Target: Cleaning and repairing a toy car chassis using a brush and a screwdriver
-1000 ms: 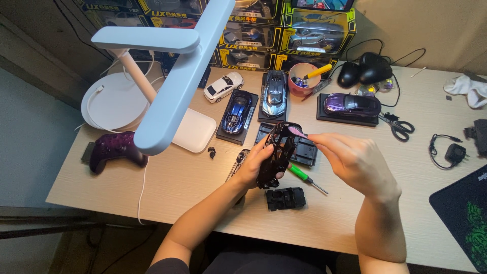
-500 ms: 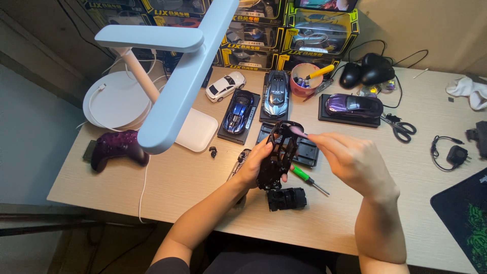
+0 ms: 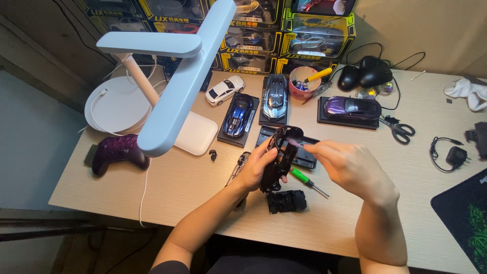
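Little has shifted: two hands [image 3: 264,167] [image 3: 350,167] still pinch one black car shell [image 3: 280,157].

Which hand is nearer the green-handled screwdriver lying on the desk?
Right. The right hand hovers just above and right of the green-handled screwdriver; the left hand holds the black car chassis farther to its left.

We note the car chassis [image 3: 279,157] held above mid-worktop [image 3: 193,172] between our hands, left hand [image 3: 256,170] and right hand [image 3: 350,170]. Small part [image 3: 287,201] lies just before it, screwdriver [image 3: 308,181] to its right. Three display cars [image 3: 274,99] stand behind, cup [image 3: 303,82] beyond them. Lamp [image 3: 177,81] and game controller [image 3: 117,151] sit left; scissors [image 3: 398,129] right.
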